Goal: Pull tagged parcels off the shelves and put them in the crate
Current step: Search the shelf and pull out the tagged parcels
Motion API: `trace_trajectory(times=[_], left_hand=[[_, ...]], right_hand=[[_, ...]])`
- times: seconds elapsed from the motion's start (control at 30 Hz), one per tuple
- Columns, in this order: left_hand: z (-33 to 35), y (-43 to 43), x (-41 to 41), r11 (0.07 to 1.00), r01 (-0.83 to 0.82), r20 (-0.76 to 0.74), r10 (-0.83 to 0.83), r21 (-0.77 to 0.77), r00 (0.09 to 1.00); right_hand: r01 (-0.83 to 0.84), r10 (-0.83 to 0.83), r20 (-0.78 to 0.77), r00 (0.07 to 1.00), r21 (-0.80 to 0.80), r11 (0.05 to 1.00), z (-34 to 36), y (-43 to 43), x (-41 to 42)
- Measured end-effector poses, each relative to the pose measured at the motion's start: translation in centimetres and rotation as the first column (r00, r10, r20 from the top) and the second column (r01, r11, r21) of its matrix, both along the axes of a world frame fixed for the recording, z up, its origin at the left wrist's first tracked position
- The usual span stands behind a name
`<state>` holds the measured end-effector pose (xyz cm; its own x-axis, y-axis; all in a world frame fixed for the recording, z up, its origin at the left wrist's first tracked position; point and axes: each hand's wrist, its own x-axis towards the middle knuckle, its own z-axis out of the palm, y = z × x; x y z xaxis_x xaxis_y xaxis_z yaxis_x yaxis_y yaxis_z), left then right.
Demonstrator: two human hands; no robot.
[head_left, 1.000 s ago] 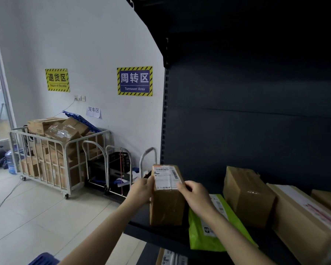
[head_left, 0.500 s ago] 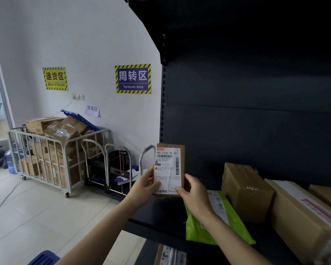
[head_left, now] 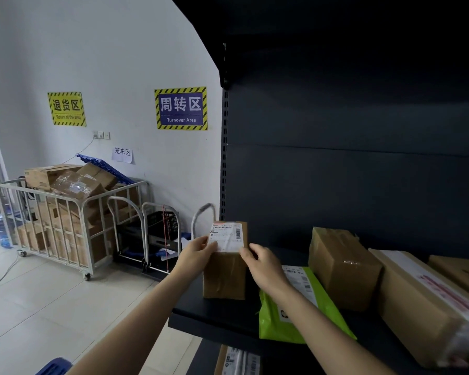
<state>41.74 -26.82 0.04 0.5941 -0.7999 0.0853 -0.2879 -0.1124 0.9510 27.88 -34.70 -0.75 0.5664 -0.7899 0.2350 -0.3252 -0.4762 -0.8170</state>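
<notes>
A small brown cardboard parcel [head_left: 224,274] with a white shipping label on its top stands on the dark shelf [head_left: 222,315], near its left end. My left hand [head_left: 197,253] grips the parcel's upper left edge. My right hand [head_left: 263,263] grips its upper right edge. A corner of a blue crate [head_left: 53,366] shows at the bottom left, below my left forearm.
To the right on the shelf lie a green mailer bag [head_left: 295,315], a taped brown box [head_left: 339,266] and a long box [head_left: 428,301]. Another labelled parcel [head_left: 238,361] sits on the shelf below. A metal cage cart [head_left: 65,226] with boxes and hand trolleys [head_left: 146,234] stand by the wall.
The parcel was lifted and tilted with its label toward me half a second ago; now it stands back down on the shelf, both hands still holding its top.
</notes>
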Motion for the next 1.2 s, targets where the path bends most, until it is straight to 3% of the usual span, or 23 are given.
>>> trace_trajectory(times=[0.1, 0.17, 0.27, 0.33, 0.47, 0.53, 0.63, 0.77, 0.93, 1.2], left_hand=[[0.2, 0.3, -0.5, 0.992, -0.129, 0.241, 0.122, 0.011, 0.963], [0.0, 1.3, -2.0, 0.974, -0.177, 0.484, 0.223, -0.140, 0.846], [-0.5, 2.5, -5.3, 0.961, 0.028, 0.656, 0.168, -0.277, 0.736], [-1.6, 2.3, -7.5, 0.975, 0.152, 0.706, 0.009, -0.165, 0.708], [-4.1, 0.2, -10.0, 0.967, 0.080, 0.631, -0.219, 0.241, 0.744], [-4.8, -0.7, -10.5, 0.951, 0.071, 0.532, -0.230, 0.302, 0.815], [-5.3, -1.8, -10.4, 0.969, 0.058, 0.362, -0.144, 0.239, 0.921], [-5.9, -1.0, -9.8, 0.996, 0.013, 0.210, -0.032, 0.089, 0.977], [-6.3, 0.8, -9.8, 0.998, 0.010, 0.246, 0.005, -0.061, 0.969], [-6.1, 1.0, -8.9, 0.997, -0.048, 0.285, 0.061, -0.053, 0.957]], right_hand=[[0.044, -0.048, -0.043, 0.998, -0.078, 0.996, -0.6, -0.1, -3.1], [0.081, -0.090, -0.045, 0.995, -0.162, 0.983, -1.6, -0.1, -6.1], [0.164, -0.184, -0.043, 0.982, -0.297, 0.941, -3.2, -0.1, -10.6], [0.247, -0.285, -0.050, 0.957, -0.371, 0.895, -3.9, -0.3, -12.7], [0.356, -0.477, -0.276, 0.834, -0.392, 0.848, -5.0, -0.9, -14.5], [0.339, -0.434, -0.351, 0.830, -0.301, 0.892, -5.5, -1.0, -14.3], [0.338, -0.368, -0.251, 0.895, -0.155, 0.928, -5.6, -0.9, -13.9], [0.371, -0.387, -0.114, 0.915, -0.136, 0.918, -6.0, 0.1, -14.0], [0.379, -0.381, 0.030, 0.924, -0.196, 0.904, -6.2, 1.6, -13.8], [0.352, -0.356, 0.019, 0.934, -0.201, 0.914, -6.4, 1.9, -12.8]])
